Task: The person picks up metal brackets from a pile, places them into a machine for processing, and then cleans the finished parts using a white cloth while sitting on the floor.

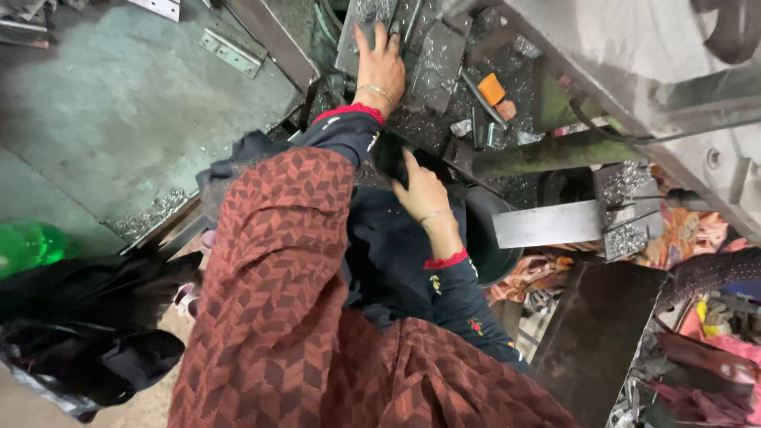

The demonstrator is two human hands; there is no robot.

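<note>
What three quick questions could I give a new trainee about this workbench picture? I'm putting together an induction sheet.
1. True or false: the left hand lies flat, fingers spread, on a grey metal plate.
2. Which hand is nearer the black bucket? A) left B) right
3. What colour is the small block lying among the metal chips on the machine bed?

Key:
1. True.
2. B: the right hand reaches towards a dark part just left of the bucket; whether it grips anything cannot be told.
3. Orange.
</note>
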